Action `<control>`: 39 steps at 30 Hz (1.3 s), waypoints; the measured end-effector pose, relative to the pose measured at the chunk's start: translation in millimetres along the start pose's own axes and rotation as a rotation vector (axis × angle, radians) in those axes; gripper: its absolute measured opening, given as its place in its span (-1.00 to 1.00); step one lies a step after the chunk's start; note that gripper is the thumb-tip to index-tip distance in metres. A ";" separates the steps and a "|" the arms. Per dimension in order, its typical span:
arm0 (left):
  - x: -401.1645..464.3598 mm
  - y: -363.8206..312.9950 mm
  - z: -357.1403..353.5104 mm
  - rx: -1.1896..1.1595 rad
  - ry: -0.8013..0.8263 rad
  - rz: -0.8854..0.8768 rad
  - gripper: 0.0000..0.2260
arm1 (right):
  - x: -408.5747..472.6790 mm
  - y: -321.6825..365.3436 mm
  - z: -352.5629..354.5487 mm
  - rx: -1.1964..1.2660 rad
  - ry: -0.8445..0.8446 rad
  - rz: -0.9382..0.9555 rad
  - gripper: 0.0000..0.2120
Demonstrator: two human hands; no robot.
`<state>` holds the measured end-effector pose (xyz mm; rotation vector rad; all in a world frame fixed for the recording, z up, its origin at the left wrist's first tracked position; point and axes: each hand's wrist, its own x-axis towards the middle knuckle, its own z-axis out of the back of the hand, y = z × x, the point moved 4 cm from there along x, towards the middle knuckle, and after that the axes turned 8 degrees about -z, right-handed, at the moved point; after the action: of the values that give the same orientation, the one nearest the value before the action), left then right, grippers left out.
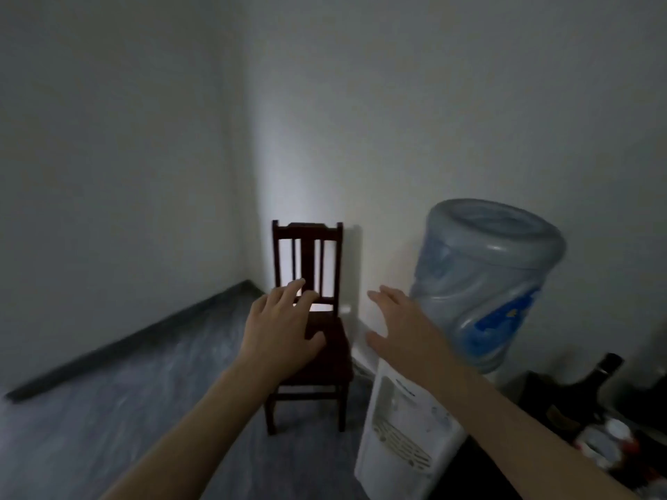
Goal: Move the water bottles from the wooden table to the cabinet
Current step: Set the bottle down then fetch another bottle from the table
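We found the left hand [279, 328] and right hand [399, 324] spread wide, holding nothing. Far right, dark bottles [592, 384] were blurred and cut off.

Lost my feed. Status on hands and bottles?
Left hand open, right hand open, both empty. No small water bottles identifiable. Chair ahead, water dispenser right.

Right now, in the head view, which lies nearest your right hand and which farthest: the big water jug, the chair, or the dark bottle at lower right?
From the right hand:
1. Water jug, just to its right, on the dispenser.
2. Chair, to its left, against the wall.
3. Dark bottle, low at the right edge.
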<state>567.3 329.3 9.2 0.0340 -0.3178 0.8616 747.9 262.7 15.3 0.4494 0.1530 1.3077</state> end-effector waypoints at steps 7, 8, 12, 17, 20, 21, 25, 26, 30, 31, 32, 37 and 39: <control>-114.7 107.7 49.6 0.136 -0.010 0.376 -0.42 | 17.8 147.5 -66.3 0.057 0.183 0.354 -0.34; -135.4 123.4 59.0 0.154 -0.010 0.435 -0.42 | 15.0 173.2 -77.0 0.068 0.217 0.402 -0.34; -225.8 176.0 99.2 0.225 -0.026 0.666 -0.41 | -11.8 279.3 -114.7 0.075 0.313 0.609 -0.33; -343.0 217.6 147.8 0.309 -0.024 0.956 -0.38 | -72.3 402.9 -148.9 0.101 0.403 0.845 -0.32; -411.9 232.5 177.9 0.333 -0.028 1.105 -0.38 | -117.4 468.7 -162.2 0.106 0.466 0.986 -0.33; -433.9 236.3 187.8 0.342 -0.028 1.149 -0.38 | -132.6 489.0 -165.5 0.108 0.476 1.030 -0.34; -514.6 246.7 221.1 0.368 -0.019 1.302 -0.38 | -192.3 560.9 -178.5 0.124 0.503 1.183 -0.35; -532.1 247.5 227.1 0.378 -0.009 1.330 -0.39 | -206.0 576.1 -182.2 0.130 0.514 1.211 -0.35; -598.6 245.6 243.5 0.385 0.001 1.441 -0.41 | -258.5 628.4 -200.3 0.144 0.561 1.299 -0.37; -614.1 244.5 246.7 0.381 -0.002 1.470 -0.41 | -271.0 639.1 -205.1 0.149 0.577 1.316 -0.37; -628.7 243.0 249.4 0.374 -0.004 1.500 -0.42 | -283.2 648.7 -210.0 0.151 0.592 1.335 -0.38; -687.2 248.4 257.4 0.367 -0.018 1.627 -0.40 | -331.4 694.1 -235.5 0.154 0.644 1.448 -0.37; -703.3 256.7 257.7 0.364 -0.030 1.668 -0.40 | -342.2 713.1 -246.3 0.159 0.658 1.476 -0.37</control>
<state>-119.7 -64.1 26.4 0.1265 -0.1551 2.5699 -69.3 128.1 31.4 0.1963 0.5344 2.8952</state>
